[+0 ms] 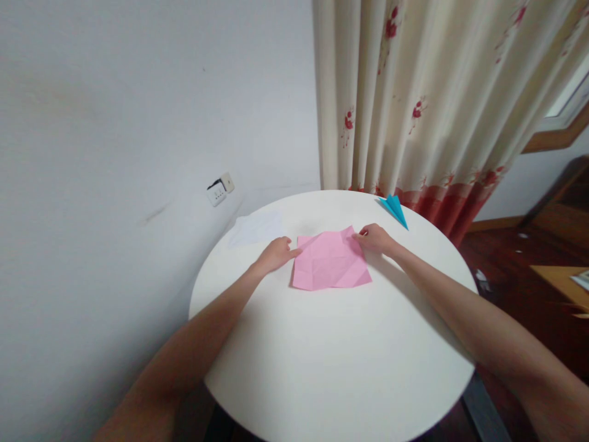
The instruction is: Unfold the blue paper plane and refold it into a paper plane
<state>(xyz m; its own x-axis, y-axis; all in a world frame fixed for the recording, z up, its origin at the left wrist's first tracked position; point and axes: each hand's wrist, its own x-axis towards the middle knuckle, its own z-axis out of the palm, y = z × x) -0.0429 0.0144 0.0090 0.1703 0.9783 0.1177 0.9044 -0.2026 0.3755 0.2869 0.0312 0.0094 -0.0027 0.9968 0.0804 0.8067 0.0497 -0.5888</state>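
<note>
A creased sheet of pink paper (332, 263) lies unfolded on the round white table (335, 350), its edges lifting a little. My left hand (277, 253) is at the sheet's left edge, with the thumb on top and the fingers curled by the edge. At the upper right corner, my right hand (372, 237) pinches the paper between thumb and fingers. That corner stands slightly raised.
A blue paper plane (394, 210) rests near the table's far right edge. White paper (257, 228) lies at the far left. A wall with a socket (216, 194) borders the left side; a flowered curtain (414, 110) hangs behind.
</note>
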